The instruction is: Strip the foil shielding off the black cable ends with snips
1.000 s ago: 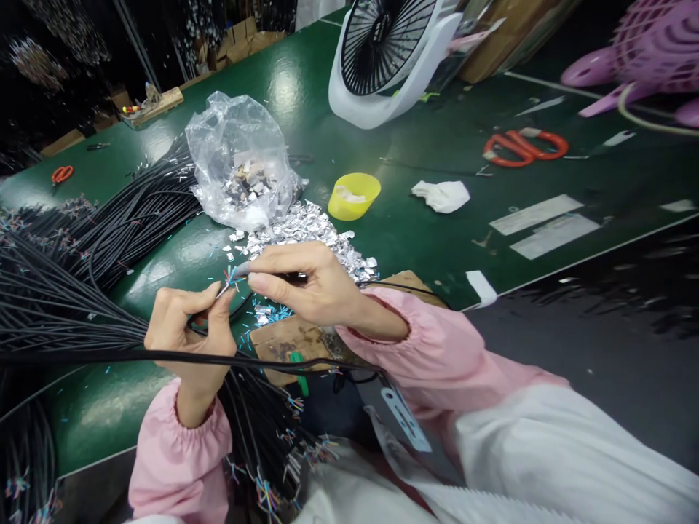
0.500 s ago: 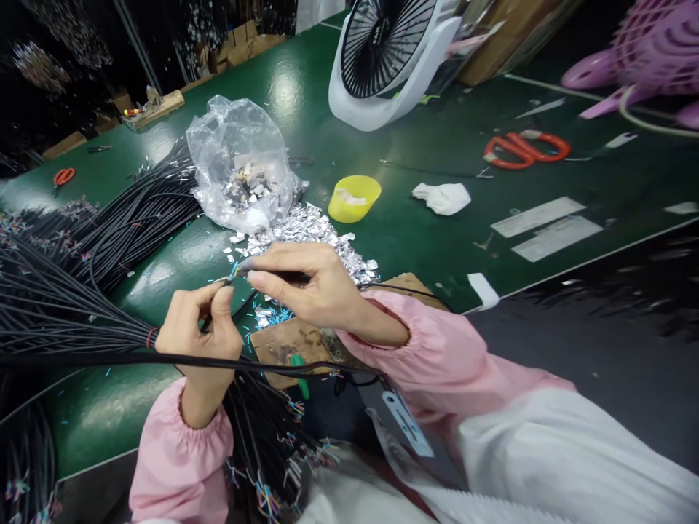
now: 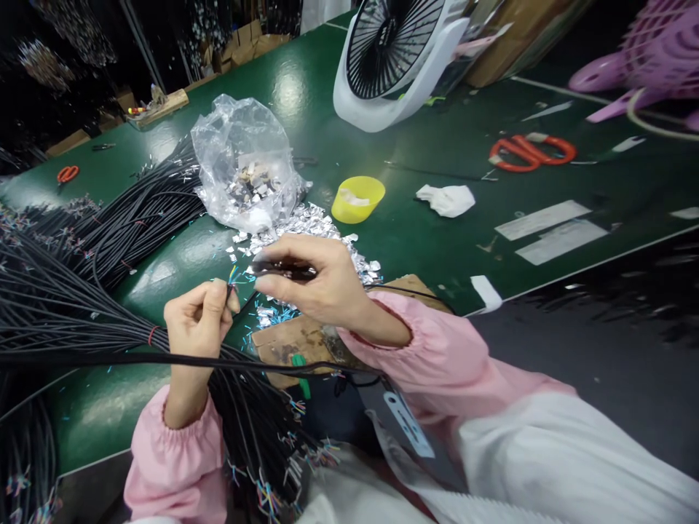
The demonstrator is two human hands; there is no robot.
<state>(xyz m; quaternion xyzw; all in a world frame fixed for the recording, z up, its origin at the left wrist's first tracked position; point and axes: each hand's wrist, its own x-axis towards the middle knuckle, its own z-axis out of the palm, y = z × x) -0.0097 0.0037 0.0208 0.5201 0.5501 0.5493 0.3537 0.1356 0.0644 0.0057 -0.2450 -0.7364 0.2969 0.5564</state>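
My left hand (image 3: 197, 322) is closed in a pinch on the stripped end of a black cable (image 3: 232, 280), whose thin coloured wires stick up above my fingers. My right hand (image 3: 314, 280) is closed round a dark, slim tool (image 3: 284, 270) whose tip points at those wire ends. Both hands hover over the green table (image 3: 415, 225) near its front edge. A thick bundle of black cables (image 3: 81, 320) fans out to the left and hangs down past my left wrist. Silver foil scraps (image 3: 311, 229) lie in a heap just beyond my right hand.
A clear plastic bag (image 3: 245, 171) with scraps sits behind the foil. A yellow bowl (image 3: 357, 198), crumpled white tissue (image 3: 446, 199), red scissors (image 3: 532, 151) and a white desk fan (image 3: 396, 54) stand further back. A brown cardboard piece (image 3: 298, 338) lies under my right wrist.
My left hand has slid slightly right and turned, fingers pinching the cable end tighter. My right hand has drawn the tool tip back a little from the wire ends.
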